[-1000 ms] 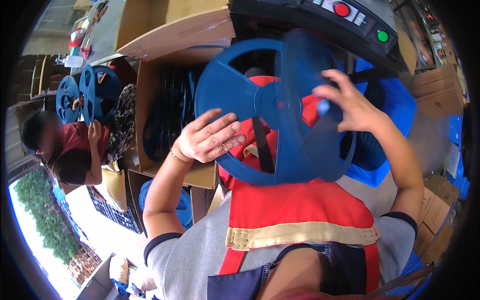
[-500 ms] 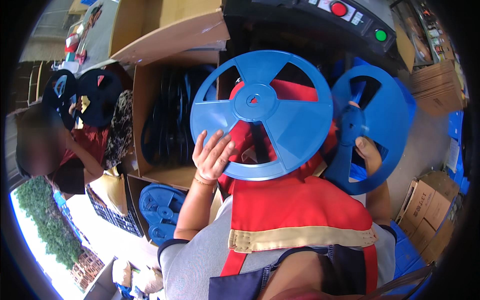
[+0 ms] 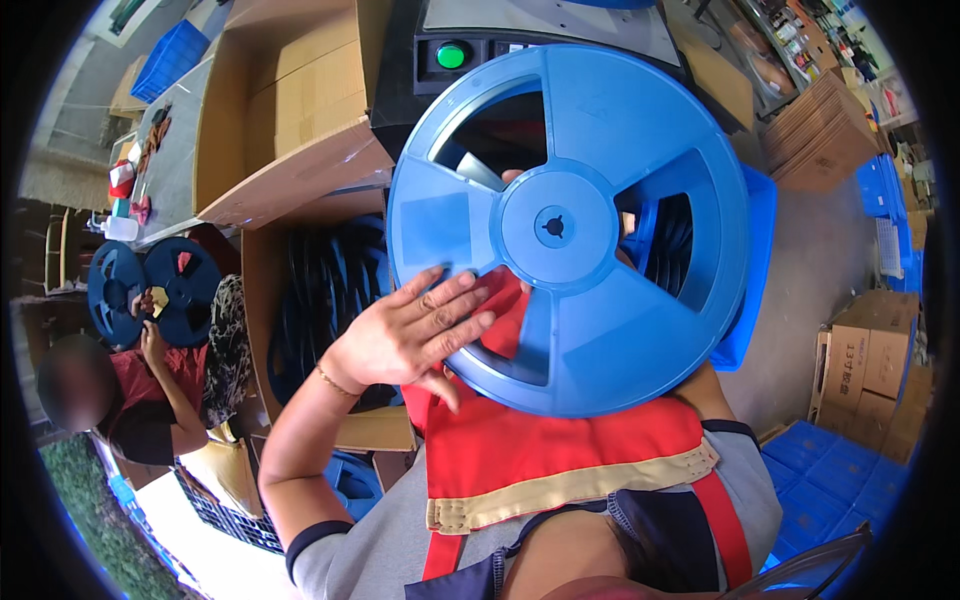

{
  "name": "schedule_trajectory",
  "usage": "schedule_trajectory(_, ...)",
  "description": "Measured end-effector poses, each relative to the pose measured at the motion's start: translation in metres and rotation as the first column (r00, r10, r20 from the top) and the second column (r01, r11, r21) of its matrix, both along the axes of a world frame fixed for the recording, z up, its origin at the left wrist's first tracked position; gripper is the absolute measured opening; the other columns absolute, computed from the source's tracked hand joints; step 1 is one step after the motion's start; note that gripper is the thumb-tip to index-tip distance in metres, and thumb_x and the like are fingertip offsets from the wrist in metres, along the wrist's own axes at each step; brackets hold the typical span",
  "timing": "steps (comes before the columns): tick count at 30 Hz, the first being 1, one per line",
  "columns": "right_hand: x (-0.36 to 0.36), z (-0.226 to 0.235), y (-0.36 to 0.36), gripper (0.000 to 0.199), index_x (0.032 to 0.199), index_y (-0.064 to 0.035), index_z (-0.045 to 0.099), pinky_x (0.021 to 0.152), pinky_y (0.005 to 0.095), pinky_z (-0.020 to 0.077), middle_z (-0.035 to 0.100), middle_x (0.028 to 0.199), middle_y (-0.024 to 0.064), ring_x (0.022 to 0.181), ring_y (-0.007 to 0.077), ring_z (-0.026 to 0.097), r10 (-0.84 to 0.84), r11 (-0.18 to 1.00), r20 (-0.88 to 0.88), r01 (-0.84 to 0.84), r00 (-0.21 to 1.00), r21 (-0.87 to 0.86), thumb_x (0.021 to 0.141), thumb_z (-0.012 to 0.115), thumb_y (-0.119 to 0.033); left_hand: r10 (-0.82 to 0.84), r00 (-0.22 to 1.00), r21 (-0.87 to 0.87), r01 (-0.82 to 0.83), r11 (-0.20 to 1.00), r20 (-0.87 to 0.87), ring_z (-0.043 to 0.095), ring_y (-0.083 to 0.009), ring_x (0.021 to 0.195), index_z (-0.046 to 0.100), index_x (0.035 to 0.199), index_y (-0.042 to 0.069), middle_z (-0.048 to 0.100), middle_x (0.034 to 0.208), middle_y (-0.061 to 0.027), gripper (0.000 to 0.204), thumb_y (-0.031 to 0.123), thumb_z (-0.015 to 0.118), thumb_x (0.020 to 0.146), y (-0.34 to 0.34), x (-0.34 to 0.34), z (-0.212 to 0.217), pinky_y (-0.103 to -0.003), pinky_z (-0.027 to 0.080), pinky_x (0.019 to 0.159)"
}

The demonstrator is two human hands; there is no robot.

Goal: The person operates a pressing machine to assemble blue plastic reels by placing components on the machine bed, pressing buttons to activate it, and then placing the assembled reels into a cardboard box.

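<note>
- Two blue reels hung side by side half a second ago; now one blue reel point(image 3: 578, 195) shows large and face-on in mid-view, in front of the red cloth apron point(image 3: 560, 450).
- Far left, another person point(image 3: 150, 400) handles dark blue reels point(image 3: 186, 292), small and hard to make out.
- Next, a plain cardboard box point(image 3: 375, 432) holds dark discs point(image 3: 330, 270) standing on edge, their lower parts hidden.
- Left hand point(image 3: 405, 330): fingers outstretched and slightly spread across the reel's lower-left rim and window, thumb apart, nothing clasped.
- The reel is smooth, semi-glossy and plastic-looking, round, with wide windows, a raised hub and a small notched hole.
- Right hand point(image 3: 512, 176): behind the reel, only bits of skin showing through the windows; whether it grips, I cannot tell.
- Right, a blue bin point(image 3: 757, 240) is partly covered by the reel.
</note>
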State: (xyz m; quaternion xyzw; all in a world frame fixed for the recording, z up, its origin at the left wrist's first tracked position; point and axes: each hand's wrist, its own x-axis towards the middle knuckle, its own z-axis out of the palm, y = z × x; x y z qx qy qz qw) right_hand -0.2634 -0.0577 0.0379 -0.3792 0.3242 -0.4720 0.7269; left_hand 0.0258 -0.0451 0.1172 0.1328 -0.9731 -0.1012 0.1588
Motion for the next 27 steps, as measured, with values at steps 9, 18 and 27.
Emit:
schedule_trajectory(9, 0.022, 0.027, 0.004, 0.116, 0.145, -0.0067, 0.029, 0.105, 0.0388, 0.0407, 0.043, 0.135, 0.0139, 0.127, 0.0267, 0.042, 0.13, 0.983, -0.337, -0.166, 0.932, -0.079, 0.054, 0.086, -0.05, 0.591, 0.803, 0.679, -0.474, 0.56, 0.073, 0.059, -0.0482, 0.102, 0.014, 0.15, 0.006, 0.024, 0.145, -0.0342, 0.12, 0.068, 0.07, 0.064, -0.017, -0.037, 0.02, -0.046, 0.052, 0.086)
schedule_trajectory(18, 0.029, 0.03, 0.002, 0.12, 0.145, -0.0062, 0.028, 0.105, 0.0403, 0.0414, 0.042, 0.138, 0.0152, 0.13, 0.0282, 0.041, 0.173, 0.972, -0.46, -0.226, 0.871, -0.062, 0.049, 0.087, -0.049, 0.524, 0.821, 0.969, 0.137, 0.204, -0.226, 0.045, -0.029, 0.129, 0.014, 0.15, 0.012, 0.031, 0.143, -0.0243, 0.102, 0.018, 0.082, 0.074, -0.011, -0.038, -0.028, -0.04, 0.053, 0.09)
schedule_trajectory(27, 0.032, 0.027, 0.003, 0.128, 0.145, -0.003, 0.028, 0.107, 0.0408, 0.0396, 0.037, 0.14, 0.0175, 0.132, 0.0321, 0.039, 0.163, 0.974, -0.605, -0.226, 0.779, -0.03, 0.044, 0.086, -0.054, 0.562, 0.787, 0.954, 0.107, 0.281, -0.254, 0.057, -0.028, 0.114, 0.008, 0.15, 0.011, 0.035, 0.142, -0.0193, 0.105, 0.008, 0.081, 0.074, -0.007, -0.041, -0.037, -0.041, 0.053, 0.092)
